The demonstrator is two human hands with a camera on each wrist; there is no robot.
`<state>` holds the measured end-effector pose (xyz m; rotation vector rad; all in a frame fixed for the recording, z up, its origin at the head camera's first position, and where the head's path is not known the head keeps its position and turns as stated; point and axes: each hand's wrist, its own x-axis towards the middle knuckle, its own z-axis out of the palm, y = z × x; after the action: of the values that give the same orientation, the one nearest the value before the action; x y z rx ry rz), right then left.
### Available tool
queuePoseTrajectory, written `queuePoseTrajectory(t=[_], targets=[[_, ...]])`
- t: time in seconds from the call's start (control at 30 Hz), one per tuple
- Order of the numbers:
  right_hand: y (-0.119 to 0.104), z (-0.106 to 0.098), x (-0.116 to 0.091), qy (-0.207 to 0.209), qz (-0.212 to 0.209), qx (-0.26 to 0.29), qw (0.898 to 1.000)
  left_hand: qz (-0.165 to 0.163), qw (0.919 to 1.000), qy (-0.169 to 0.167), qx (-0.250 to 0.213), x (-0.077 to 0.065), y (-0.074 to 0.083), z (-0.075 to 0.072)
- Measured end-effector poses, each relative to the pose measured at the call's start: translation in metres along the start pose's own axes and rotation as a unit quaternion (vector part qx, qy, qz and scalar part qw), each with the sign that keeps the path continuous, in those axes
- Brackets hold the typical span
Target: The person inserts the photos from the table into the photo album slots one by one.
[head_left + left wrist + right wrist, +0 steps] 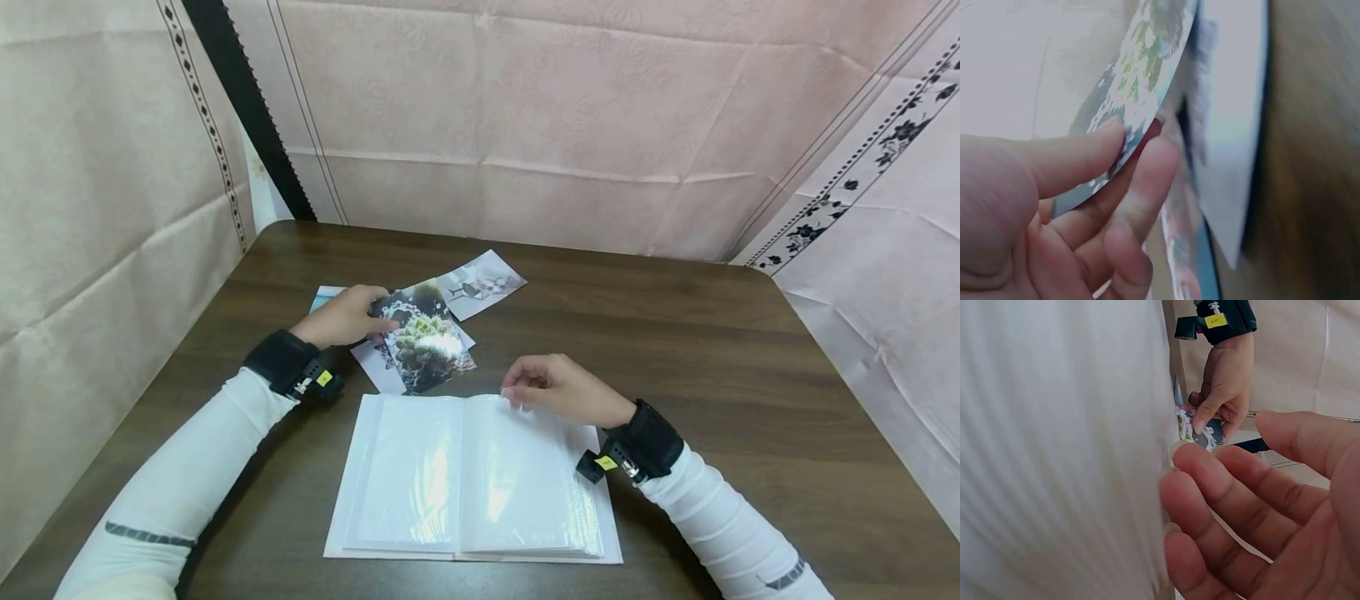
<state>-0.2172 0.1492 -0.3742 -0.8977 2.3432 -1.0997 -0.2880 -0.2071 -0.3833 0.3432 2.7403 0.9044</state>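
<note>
My left hand (345,317) pinches a glossy photo (429,337) between thumb and fingers. The photo shows pale green plant shapes on a dark ground, and its edge bends slightly in the left wrist view, where the fingers (1154,169) lie behind it. My right hand (566,389) is at the top edge of the open photo album (420,467), over the right page. In the right wrist view its bent fingertips (1185,494) rest at the page edge, with the thumb apart from them. The album lies flat with clear sleeves that reflect light.
Other photos lie loosely overlapped under the held one, including a grey-white print (482,283) at the upper right and a blue-edged one (327,295) behind the left hand. The brown wooden table (697,333) meets hanging pale cloth (570,125) at its far edge.
</note>
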Motion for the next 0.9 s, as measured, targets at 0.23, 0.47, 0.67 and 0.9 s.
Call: queuePoseTrajectory(t=[0.23,0.47,0.67,0.9], targets=[[-0.007,-0.006,0.005,0.004,-0.009,0.001,1.000,0.046,0.9969,0.023,-0.058,-0.003,0.006,-0.006],[-0.015,-0.011,0.016,0.024,-0.026,-0.004,0.999,0.063,0.9934,0.049,-0.083,-0.007,0.014,-0.008],[-0.020,-0.016,0.026,0.045,-0.048,0.010,0.998,0.079,0.9901,0.023,-0.114,-0.014,0.022,-0.007],[-0.023,-0.018,0.039,0.073,-0.002,0.023,0.997,0.135,0.9857,-0.001,-0.101,-0.022,0.031,-0.001]])
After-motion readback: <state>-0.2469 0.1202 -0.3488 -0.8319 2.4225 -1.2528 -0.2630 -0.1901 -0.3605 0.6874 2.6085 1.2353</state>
